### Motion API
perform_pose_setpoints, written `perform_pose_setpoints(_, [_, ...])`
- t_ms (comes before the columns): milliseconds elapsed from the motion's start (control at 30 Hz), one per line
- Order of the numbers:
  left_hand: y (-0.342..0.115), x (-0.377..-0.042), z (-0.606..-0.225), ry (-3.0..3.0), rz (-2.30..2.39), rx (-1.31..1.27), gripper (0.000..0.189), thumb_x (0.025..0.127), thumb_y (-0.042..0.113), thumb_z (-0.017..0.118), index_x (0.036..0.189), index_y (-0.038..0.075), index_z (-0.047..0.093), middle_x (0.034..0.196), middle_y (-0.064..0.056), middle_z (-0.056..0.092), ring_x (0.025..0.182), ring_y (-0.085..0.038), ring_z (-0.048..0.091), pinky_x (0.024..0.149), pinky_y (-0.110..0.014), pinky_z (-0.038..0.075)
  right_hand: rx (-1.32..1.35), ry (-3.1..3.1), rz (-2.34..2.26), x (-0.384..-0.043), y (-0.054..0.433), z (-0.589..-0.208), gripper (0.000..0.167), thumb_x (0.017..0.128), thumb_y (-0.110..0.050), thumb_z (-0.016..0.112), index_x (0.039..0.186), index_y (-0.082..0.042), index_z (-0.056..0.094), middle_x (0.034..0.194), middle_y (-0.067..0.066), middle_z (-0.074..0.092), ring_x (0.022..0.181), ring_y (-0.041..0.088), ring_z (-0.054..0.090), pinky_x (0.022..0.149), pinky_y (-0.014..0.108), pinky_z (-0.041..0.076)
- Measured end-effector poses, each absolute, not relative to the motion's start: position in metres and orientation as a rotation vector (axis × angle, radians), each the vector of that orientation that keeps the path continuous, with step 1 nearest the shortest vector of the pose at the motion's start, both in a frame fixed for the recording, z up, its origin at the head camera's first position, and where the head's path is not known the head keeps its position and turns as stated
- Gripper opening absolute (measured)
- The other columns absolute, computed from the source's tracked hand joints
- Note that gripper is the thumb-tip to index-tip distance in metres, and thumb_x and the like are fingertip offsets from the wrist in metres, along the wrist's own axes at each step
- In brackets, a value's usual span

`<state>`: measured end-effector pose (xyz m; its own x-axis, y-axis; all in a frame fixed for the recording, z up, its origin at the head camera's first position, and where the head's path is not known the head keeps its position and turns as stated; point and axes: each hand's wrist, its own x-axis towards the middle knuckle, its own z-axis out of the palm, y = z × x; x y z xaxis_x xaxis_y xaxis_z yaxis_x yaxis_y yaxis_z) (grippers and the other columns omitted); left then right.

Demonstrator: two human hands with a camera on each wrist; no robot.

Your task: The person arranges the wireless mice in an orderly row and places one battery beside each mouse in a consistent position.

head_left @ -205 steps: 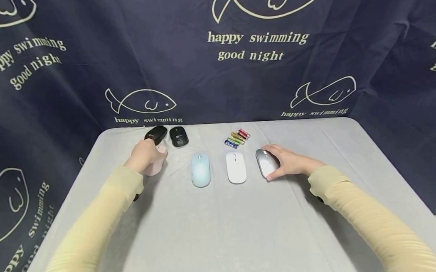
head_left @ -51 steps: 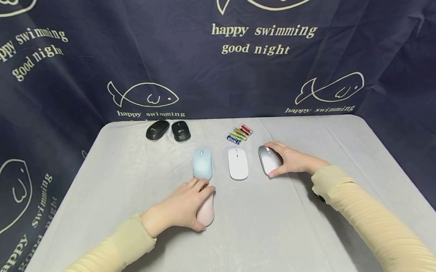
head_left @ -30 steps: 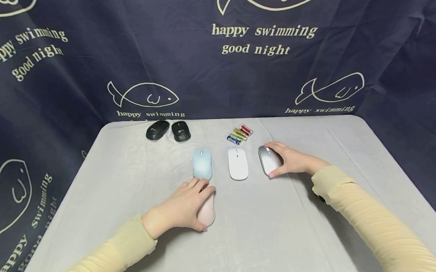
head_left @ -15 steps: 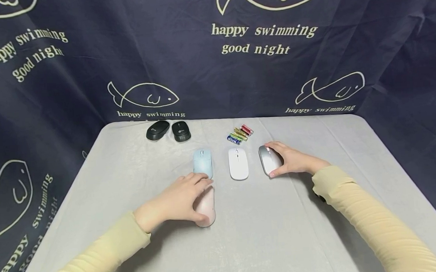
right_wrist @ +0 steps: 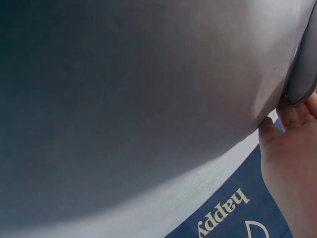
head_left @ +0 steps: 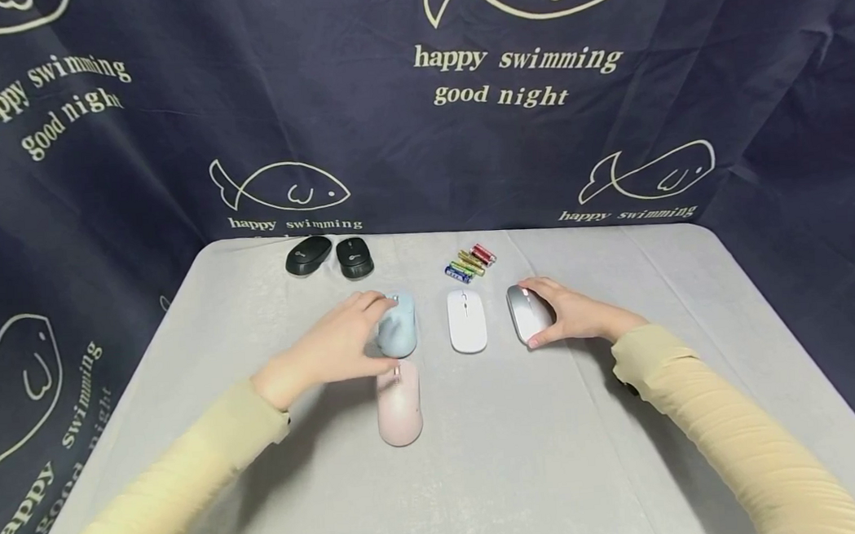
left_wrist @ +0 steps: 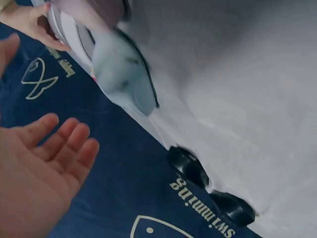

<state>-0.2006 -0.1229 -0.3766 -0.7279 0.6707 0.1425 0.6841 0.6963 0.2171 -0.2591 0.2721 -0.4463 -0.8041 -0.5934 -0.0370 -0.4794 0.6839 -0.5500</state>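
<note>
My left hand [head_left: 332,338] hovers at the left side of a light blue computer mouse [head_left: 402,334], its fingers spread. The left wrist view shows that hand [left_wrist: 44,173] with loosely bent fingers and nothing in them, apart from the blue mouse [left_wrist: 121,69]. Directly below the blue mouse in the head view lies a pale pink mouse [head_left: 400,412], near my left thumb. At the right, my right hand [head_left: 577,313] grips a silver-grey mouse [head_left: 523,318] by its ends between thumb and fingers. Only part of this grey mouse [right_wrist: 303,74] shows in the right wrist view.
A white mouse [head_left: 468,322] lies between the blue and grey ones. Two black mice, one tilted [head_left: 309,256] and one straighter [head_left: 355,257], sit at the back left. Several coloured batteries [head_left: 470,264] lie behind the white mouse. Dark blue printed cloth [head_left: 406,162] hangs behind the table.
My left hand brought the pink mouse from the back left to below the blue one, let it go, then moved up to the blue mouse. My right hand stays on the grey mouse.
</note>
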Motion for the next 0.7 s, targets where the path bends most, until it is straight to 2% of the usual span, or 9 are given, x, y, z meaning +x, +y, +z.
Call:
perform_pose_setpoints(300, [-0.123, -0.231, -0.372, -2.827, -0.316, -0.955, 0.07, 0.076, 0.041, 0.069, 0.127, -0.002, 0.049, 0.12, -0.016, 0.051, 0.112, -0.032, 0.046, 0.096, -0.046, 0.04, -0.908, 2.702, -0.777, -0.26, 0.274, -0.448, 0.104, 0.062, -0.046, 0.084, 0.142, -0.001, 0.033, 0.143, 0.02, 0.034, 0.131, 0.036, 0.033, 0.105, 0.053, 0.029])
perform_pose_setpoints(533, [-0.121, -0.248, -0.368, -2.842, -0.27, -0.825, 0.063, 0.08, 0.04, 0.066, 0.125, -0.001, 0.05, 0.118, -0.015, 0.052, 0.109, -0.033, 0.046, 0.088, -0.048, 0.041, -0.876, 2.69, -0.788, -0.258, 0.272, -0.445, 0.104, 0.062, -0.045, 0.085, 0.142, -0.002, 0.034, 0.144, 0.02, 0.033, 0.132, 0.036, 0.033, 0.106, 0.052, 0.029])
perform_pose_setpoints(700, [-0.124, -0.259, -0.365, -2.871, -0.276, -0.744, 0.06, 0.081, 0.038, 0.065, 0.125, 0.0, 0.05, 0.123, -0.017, 0.049, 0.116, -0.034, 0.043, 0.091, -0.05, 0.039, -0.87, 2.69, -0.783, -0.257, 0.272, -0.444, 0.102, 0.064, -0.043, 0.084, 0.142, -0.002, 0.033, 0.143, 0.02, 0.033, 0.132, 0.036, 0.033, 0.106, 0.053, 0.029])
